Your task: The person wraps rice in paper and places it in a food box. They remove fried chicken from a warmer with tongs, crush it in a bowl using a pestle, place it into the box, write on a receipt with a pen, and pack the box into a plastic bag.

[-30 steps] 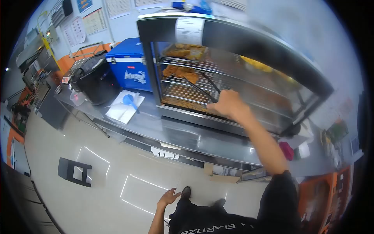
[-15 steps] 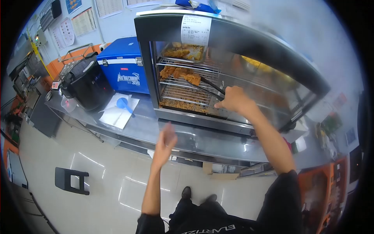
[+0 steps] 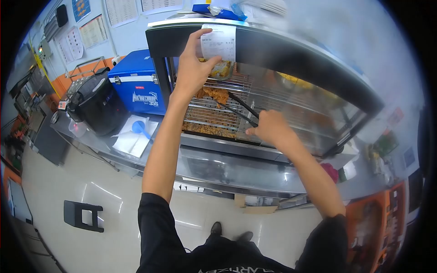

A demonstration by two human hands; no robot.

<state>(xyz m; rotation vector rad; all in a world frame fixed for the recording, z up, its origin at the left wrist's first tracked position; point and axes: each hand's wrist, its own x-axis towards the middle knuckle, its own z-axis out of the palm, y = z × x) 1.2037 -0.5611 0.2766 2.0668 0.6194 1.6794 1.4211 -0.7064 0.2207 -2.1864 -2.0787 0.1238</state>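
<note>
I'm now holding my left hand (image 3: 193, 69) higher, spread around the white paper slip (image 3: 222, 44) on the black-framed glass cabinet (image 3: 291, 63); my right hand (image 3: 274, 127) is still gripping long black tongs (image 3: 245, 106) at crusty brown fried food (image 3: 218, 94) inside.

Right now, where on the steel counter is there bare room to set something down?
The counter strip before the display cabinet, right of the white paper, looks bare. It's crowded further left, with the blue scoop on that paper, the blue cooler and the black appliance.

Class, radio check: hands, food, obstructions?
Right hand gripping black tongs at fried food. Left hand open at paper slip. Left forearm crosses display cabinet's left edge.
</note>
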